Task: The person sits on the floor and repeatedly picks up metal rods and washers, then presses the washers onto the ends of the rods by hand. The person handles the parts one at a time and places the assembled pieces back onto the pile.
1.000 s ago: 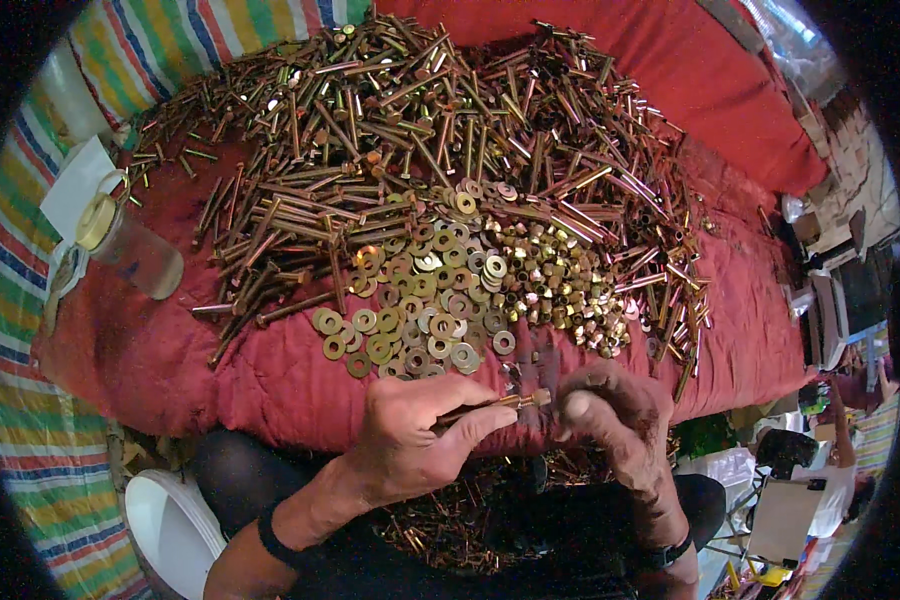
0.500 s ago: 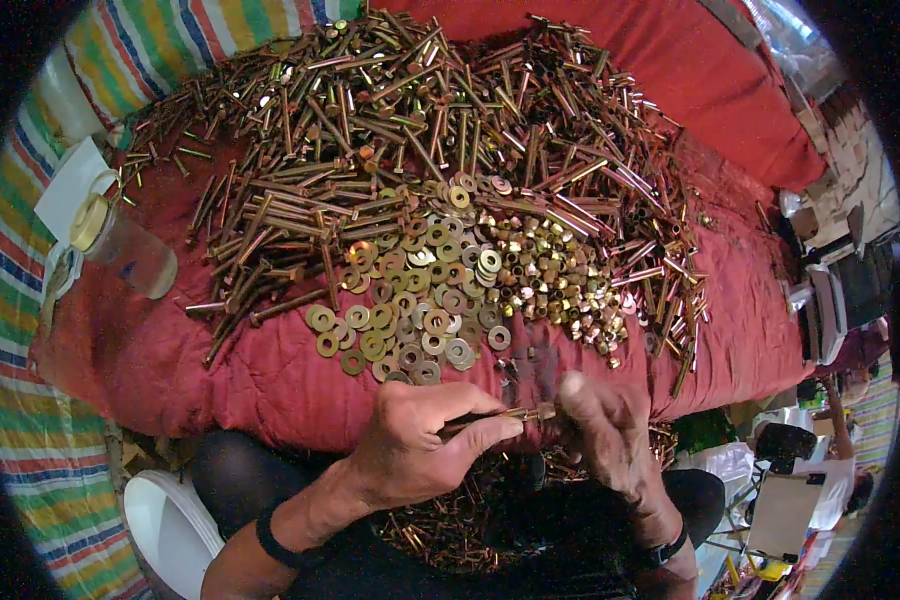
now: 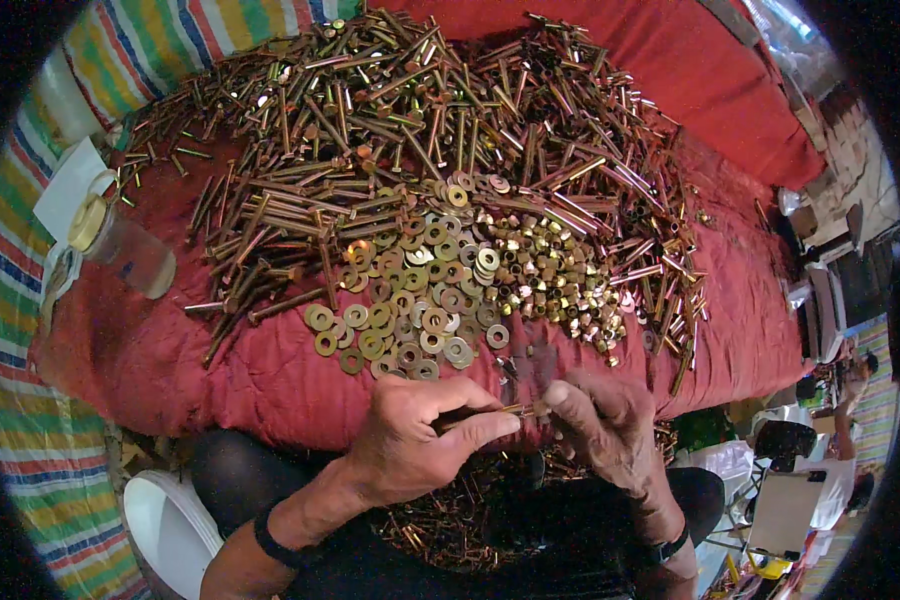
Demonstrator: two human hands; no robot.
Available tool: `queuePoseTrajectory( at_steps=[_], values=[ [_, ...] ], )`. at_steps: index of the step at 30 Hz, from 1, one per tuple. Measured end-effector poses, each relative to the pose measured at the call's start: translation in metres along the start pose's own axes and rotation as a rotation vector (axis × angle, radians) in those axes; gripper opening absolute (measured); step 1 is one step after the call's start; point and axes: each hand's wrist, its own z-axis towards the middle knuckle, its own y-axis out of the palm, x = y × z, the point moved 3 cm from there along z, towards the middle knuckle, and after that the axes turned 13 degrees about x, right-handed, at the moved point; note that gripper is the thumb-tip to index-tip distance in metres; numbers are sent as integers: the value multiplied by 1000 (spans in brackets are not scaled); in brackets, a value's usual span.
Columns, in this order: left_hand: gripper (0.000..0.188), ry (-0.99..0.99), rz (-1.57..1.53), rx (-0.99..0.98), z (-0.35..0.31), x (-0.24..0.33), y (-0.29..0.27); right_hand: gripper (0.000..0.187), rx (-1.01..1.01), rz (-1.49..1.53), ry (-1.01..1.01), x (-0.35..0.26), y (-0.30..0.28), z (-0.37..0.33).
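My left hand (image 3: 420, 430) pinches a thin brassy bolt (image 3: 515, 409) between thumb and forefinger, its end pointing right. At that end, the thumb and fingers of my right hand (image 3: 610, 425) close on a small piece; what it is, I cannot make out. Just beyond my hands lies a heap of flat washers (image 3: 435, 320), and to its right a cluster of small brass-coloured nuts (image 3: 550, 275). Behind them spreads a large pile of long bolts (image 3: 390, 120). Short metal tubes (image 3: 673, 228) lie among the pieces on the right.
Red padded cloth (image 3: 270, 385) covers the work surface. At the left, a clear jar (image 3: 145, 262) with a yellowish lid lies tilted. More metal pieces (image 3: 450, 530) sit below my hands, near my legs. A white plastic tub (image 3: 170, 530) stands lower left. Another person (image 3: 838, 480) is at far right.
My right hand's fingers have turned and curled closer around the bolt's end. My left hand keeps its pinch with barely any movement. The piles look the same.
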Motion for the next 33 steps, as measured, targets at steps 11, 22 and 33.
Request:
queuePoseTrajectory(
  at_steps=[11,22,33],
  values=[
    [15,64,-64,57,2,-1,2,35,159,117,-482,-12,3,4],
    [20,-180,-137,-69,6,3,-2,18,-20,281,78,-5,7,-5],
    [27,76,834,490,41,-14,-75,24,776,-635,-729,62,-83,76]
  ],
)
